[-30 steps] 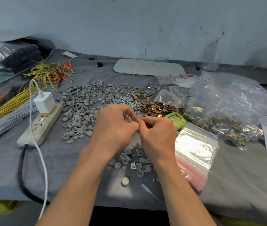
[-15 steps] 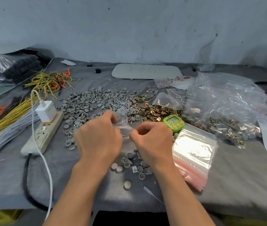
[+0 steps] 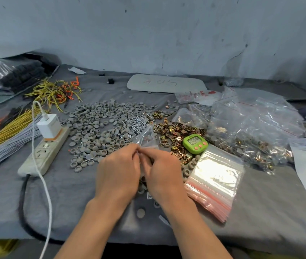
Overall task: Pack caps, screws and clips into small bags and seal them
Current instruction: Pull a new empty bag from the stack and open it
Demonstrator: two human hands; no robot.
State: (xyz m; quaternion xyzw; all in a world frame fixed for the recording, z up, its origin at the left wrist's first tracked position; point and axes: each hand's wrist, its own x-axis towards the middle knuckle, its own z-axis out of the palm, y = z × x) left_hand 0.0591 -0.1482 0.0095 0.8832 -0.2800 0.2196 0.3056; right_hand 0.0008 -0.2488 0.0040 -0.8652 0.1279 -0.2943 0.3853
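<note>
Now left hand (image 3: 118,171) and right hand (image 3: 164,172) pinch bag (image 3: 147,135).

cool, even, bright light; soft shadows. strong glare on the stack of bags (image 3: 216,177) toward the right edge of the tabletop (image 3: 73,202). left hand (image 3: 118,173) and right hand (image 3: 164,175) slightly blurred; frame edges bend.

Just left of the green timer (image 3: 195,143), the left hand (image 3: 118,171) and the right hand (image 3: 162,172) meet with curled fingers, pinching the lower edge of a small clear bag (image 3: 147,137) that stands up above them. Brass clips (image 3: 176,129) lie against the timer's left side, with screws (image 3: 135,122) and then grey caps (image 3: 96,131) spread farther left. A stack of empty bags (image 3: 215,180) lies just nearer than the timer.
</note>
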